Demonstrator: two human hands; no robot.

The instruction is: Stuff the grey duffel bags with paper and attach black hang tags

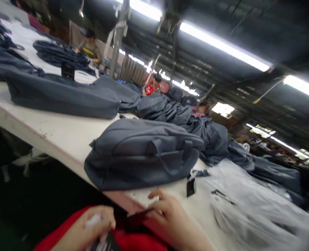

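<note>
A dark grey duffel bag (141, 153) with two handles lies on the white table, close to its front edge. In front of it, my left hand (94, 223) is closed, fingers curled round a dark item with pale print (106, 244); its kind is unclear. A small whitish patch shows at that hand's thumb, too blurred to name. My right hand (170, 216) pinches a thin dark card (138, 214) between thumb and fingers, near the table edge. To the right of the bag lies a black hang tag (191, 186).
Clear plastic bags (248, 205) are spread on the table (62, 134) at right. More grey bags (65, 94) line the left and back. Several people sit or stand behind the table, among them a person in red (152, 87). A metal post (117, 42) rises at back.
</note>
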